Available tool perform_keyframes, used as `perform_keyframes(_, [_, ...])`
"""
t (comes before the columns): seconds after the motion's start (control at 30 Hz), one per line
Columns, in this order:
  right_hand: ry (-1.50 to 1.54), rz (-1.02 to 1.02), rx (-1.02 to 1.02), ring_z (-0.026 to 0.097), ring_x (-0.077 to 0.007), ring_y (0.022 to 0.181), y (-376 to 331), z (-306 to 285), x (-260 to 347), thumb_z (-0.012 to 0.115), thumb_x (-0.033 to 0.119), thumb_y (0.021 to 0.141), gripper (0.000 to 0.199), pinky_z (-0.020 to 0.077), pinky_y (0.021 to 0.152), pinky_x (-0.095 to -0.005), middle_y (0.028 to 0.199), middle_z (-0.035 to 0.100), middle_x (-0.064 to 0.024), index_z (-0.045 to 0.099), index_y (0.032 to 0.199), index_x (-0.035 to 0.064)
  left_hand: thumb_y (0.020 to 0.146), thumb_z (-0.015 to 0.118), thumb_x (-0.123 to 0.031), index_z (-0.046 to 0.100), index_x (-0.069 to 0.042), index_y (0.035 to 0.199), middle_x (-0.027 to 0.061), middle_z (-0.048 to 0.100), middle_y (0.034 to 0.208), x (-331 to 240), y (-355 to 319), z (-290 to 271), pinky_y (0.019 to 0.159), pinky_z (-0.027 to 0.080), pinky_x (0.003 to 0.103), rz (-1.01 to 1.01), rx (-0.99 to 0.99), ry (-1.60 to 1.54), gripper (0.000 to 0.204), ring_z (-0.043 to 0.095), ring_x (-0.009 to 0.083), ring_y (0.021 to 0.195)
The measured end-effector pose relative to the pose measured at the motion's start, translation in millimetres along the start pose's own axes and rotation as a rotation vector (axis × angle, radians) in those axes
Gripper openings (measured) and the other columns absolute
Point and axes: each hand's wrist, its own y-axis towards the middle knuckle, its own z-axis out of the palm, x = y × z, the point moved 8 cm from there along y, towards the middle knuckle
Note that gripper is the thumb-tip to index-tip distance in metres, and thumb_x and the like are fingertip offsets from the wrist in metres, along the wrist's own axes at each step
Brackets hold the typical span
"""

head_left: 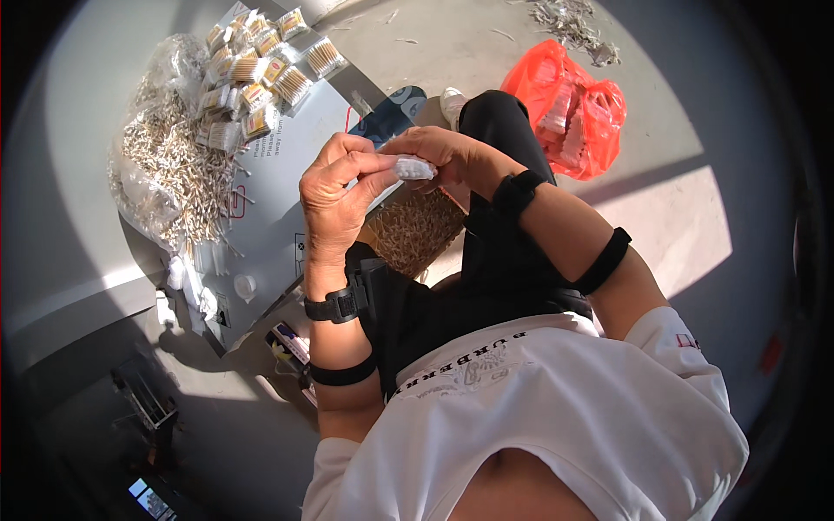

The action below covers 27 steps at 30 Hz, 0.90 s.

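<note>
Over my lap, both hands meet around a small bundle of cotton swabs (414,168), whose white tips face up in a tight oval. My left hand (337,184) pinches it from the left between thumb and fingers. From the far right side, my right hand (447,154) is closed on it; some of its fingers are hidden behind the bundle. Below the hands stands a box (408,230) full of loose swabs. On the grey board to the left, several clear packs of swabs (261,74) are piled beside a large open plastic bag of loose swabs (165,174).
A red plastic bag (565,113) holding pinkish packs sits on the floor at the right. White scraps (578,30) lie farther back. A small white round container (245,286) stands near the board's front edge. My legs flank the box.
</note>
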Motion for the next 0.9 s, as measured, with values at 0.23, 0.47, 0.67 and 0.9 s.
perform_keyframes(0.23, [0.064,0.188,0.118,0.033,-0.0048,0.036,9,12,-28,0.048,0.021,0.095,0.027,0.0272,0.035,-0.019,0.049,0.04,0.0013,0.052,0.072,0.0076,0.068,0.075,0.005,0.068,-0.002,0.081,0.0047,0.058,0.077,0,-14,-6,0.064,0.047,0.025,0.083,-0.091,0.083,0.016,0.057,0.0142,0.072])
perform_keyframes(0.47, [0.177,0.355,0.331,0.034,-0.0048,0.037,40,15,-36,0.044,0.027,0.096,0.033,0.0263,0.032,-0.0165,0.05,0.041,-0.0002,0.051,0.075,0.003,0.07,0.072,0.006,0.067,0.0,0.078,0.0045,0.059,0.076,24,-4,-20,0.064,0.048,0.024,0.076,-0.133,0.031,0.012,0.058,0.0135,0.07])
perform_keyframes(0.67, [0.304,0.403,0.376,0.034,-0.0054,0.037,65,10,-38,0.037,0.029,0.096,0.039,0.0252,0.031,-0.0162,0.05,0.042,-0.0021,0.052,0.076,-0.0012,0.071,0.072,0.006,0.068,0.0,0.081,0.0045,0.06,0.082,54,-2,-34,0.064,0.049,0.024,-0.087,-0.124,-0.073,0.013,0.058,0.0121,0.072])
perform_keyframes(0.9, [0.237,0.452,0.359,0.032,-0.0043,0.036,74,7,-35,0.036,0.026,0.096,0.037,0.0241,0.03,-0.0156,0.048,0.041,-0.0011,0.052,0.076,-0.0017,0.066,0.073,0.007,0.068,-0.005,0.089,0.0032,0.06,0.084,55,4,-41,0.066,0.05,0.026,-0.038,-0.11,0.098,0.027,0.059,0.0147,0.078])
